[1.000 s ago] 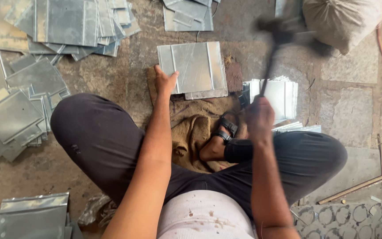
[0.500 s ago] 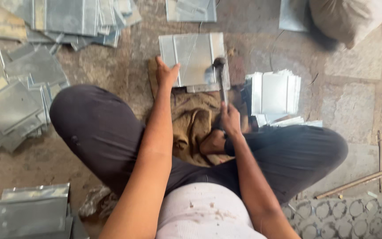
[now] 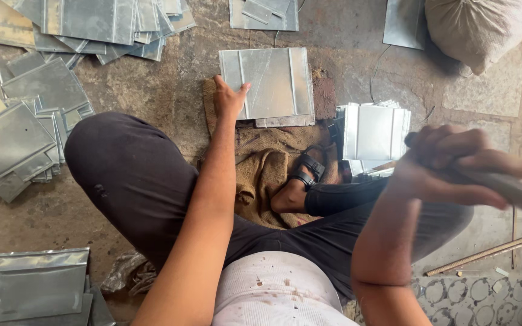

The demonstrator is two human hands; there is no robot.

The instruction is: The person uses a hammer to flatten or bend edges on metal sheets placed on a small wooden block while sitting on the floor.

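Wrapped tight around a metal hammer handle (image 3: 515,188), the right hand (image 3: 454,166) is raised close to the camera at about 3 o'clock, fingers fully closed on the shaft; the hammer's head runs out of view past the right edge. At roughly 12 o'clock the left hand (image 3: 229,98) lies open, palm down, with fingers spread on the left edge of a ribbed metal sheet (image 3: 270,81), pressing it flat. That sheet rests on a stack of like sheets, partly over a piece of burlap cloth (image 3: 267,169) spread on the stone floor (image 3: 170,90).

Just to the 3 o'clock side of the sheet sits a pile of bright folded sheets (image 3: 374,131). A sandalled foot (image 3: 300,181) rests on the burlap, near the centre. Heaps of grey metal sheets (image 3: 25,115) spread from 9 to 11 o'clock, and another stack (image 3: 34,284) lies at 8 o'clock. A pale sack (image 3: 478,27) sits at 1 o'clock, and a thin rod (image 3: 484,253) lies on the floor at 4 o'clock.
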